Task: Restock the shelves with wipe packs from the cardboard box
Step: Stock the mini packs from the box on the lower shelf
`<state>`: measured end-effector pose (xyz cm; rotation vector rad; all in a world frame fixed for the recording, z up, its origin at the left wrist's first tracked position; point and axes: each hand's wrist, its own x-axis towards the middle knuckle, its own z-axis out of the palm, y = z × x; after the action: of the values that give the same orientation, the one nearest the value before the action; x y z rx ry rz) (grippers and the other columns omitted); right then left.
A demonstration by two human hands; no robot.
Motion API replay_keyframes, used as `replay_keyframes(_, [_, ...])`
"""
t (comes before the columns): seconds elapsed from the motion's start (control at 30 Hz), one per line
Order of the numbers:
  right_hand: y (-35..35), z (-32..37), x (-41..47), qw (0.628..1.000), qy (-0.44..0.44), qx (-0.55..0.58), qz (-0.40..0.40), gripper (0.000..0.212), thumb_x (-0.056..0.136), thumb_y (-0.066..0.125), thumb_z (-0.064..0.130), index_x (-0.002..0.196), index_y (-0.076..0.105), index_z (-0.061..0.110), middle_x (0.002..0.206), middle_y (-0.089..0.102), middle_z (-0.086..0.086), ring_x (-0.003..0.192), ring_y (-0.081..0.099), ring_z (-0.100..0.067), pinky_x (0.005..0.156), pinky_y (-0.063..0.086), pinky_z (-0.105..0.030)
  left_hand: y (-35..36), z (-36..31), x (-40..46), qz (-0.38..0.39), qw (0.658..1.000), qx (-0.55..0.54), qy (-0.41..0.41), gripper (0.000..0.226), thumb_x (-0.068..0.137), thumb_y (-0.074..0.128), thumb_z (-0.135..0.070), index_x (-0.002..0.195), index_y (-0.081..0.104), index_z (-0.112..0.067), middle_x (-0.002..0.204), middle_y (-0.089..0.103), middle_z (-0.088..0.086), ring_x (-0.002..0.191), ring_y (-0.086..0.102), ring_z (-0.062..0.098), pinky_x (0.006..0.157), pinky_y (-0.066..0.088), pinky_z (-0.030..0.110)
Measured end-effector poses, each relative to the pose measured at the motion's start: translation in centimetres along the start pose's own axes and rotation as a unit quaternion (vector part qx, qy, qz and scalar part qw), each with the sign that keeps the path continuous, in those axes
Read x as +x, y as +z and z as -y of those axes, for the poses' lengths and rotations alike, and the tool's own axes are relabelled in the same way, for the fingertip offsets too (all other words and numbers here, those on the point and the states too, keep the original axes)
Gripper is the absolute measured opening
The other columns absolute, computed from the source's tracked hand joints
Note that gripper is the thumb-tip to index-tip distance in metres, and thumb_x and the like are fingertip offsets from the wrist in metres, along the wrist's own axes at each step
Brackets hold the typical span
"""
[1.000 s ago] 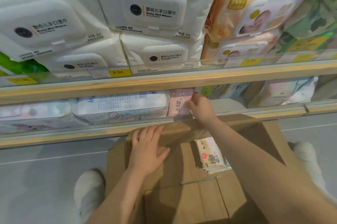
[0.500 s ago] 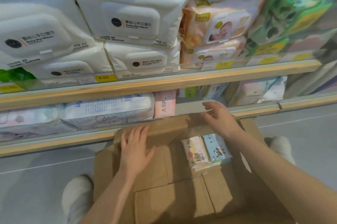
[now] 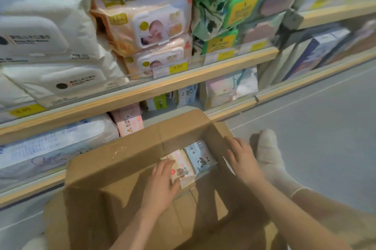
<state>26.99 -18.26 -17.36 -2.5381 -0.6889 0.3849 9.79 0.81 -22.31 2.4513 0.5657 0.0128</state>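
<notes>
Wipe packs lie in the far right corner of the cardboard box (image 3: 122,166): a pink pack (image 3: 181,165) and a blue panda pack (image 3: 201,158). The left hand (image 3: 162,183) rests flat on the pink one, fingers straight. The right hand (image 3: 242,158) touches the box wall, fingers relaxed. A shelf tag (image 3: 178,67) seems to read 9.90; another yellow tag (image 3: 24,109) reads 8.90.

Head-worn view, downward, close
</notes>
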Motion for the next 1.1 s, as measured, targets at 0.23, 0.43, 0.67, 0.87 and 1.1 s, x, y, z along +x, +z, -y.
replay_keyframes(0.23, [1.1, -0.7, 0.2, 1.000, 0.003, 0.022, 0.003, 0.056, 0.092, 0.045, 0.008, 0.144, 0.032, 0.024, 0.130, 0.044, -0.003, 0.120, 0.041, -0.020, 0.098, 0.029, -0.022, 3.0, 1.4, 2.8, 0.013, 0.989, -0.006, -0.148, 0.045, 0.090, 0.055, -0.030, 0.131, 0.046, -0.013, 0.126, 0.048, 0.006, 0.111, 0.053, 0.026, 0.088, 0.045, 0.037])
replay_keyframes(0.43, [1.6, -0.8, -0.1, 1.000, 0.001, 0.014, -0.012, 0.054, 0.094, 0.042, 0.011, 0.144, 0.029, 0.029, 0.130, 0.043, 0.000, 0.118, 0.041, -0.016, 0.094, 0.029, -0.019, 6.5, 2.2, 5.2, 0.019, 0.971, -0.020, -0.237, 0.056, 0.078, 0.070, -0.040, 0.117, 0.046, -0.008, 0.106, 0.056, 0.018, 0.100, 0.053, 0.036, 0.077, 0.049, 0.045])
replay_keyframes(0.67, [1.8, -1.1, 0.1, 1.000, 0.002, -0.007, -0.019, 0.054, 0.094, 0.040, 0.012, 0.144, 0.027, 0.030, 0.133, 0.043, 0.002, 0.118, 0.041, -0.016, 0.094, 0.034, -0.022, 6.8, 1.7, 5.1, -0.051, 0.928, -0.172, -0.326, 0.070, 0.068, 0.082, -0.021, 0.122, 0.039, -0.008, 0.107, 0.064, 0.012, 0.099, 0.059, 0.032, 0.073, 0.042, 0.034])
replay_keyframes(0.87, [0.9, -0.9, -0.1, 0.998, -0.008, -0.044, -0.051, 0.054, 0.087, 0.055, 0.014, 0.138, 0.041, 0.022, 0.133, 0.046, -0.003, 0.122, 0.042, -0.020, 0.100, 0.037, -0.032, 3.2, 3.2, 2.8, -0.049, 0.893, -0.290, -0.340, 0.071, 0.076, 0.073, 0.001, 0.134, 0.032, -0.008, 0.100, 0.061, 0.008, 0.085, 0.063, 0.025, 0.073, 0.055, 0.042])
replay_keyframes(1.1, [4.6, 4.2, -0.4, 0.998, -0.067, -0.013, 0.017, 0.044, 0.091, 0.057, 0.026, 0.133, 0.047, 0.021, 0.126, 0.054, 0.002, 0.114, 0.052, -0.014, 0.094, 0.046, -0.029, -0.3, 6.3, -1.2, -0.042, 0.909, -0.262, -0.321, 0.074, 0.076, 0.073, -0.001, 0.137, 0.033, -0.014, 0.103, 0.059, 0.007, 0.084, 0.062, 0.020, 0.072, 0.056, 0.043])
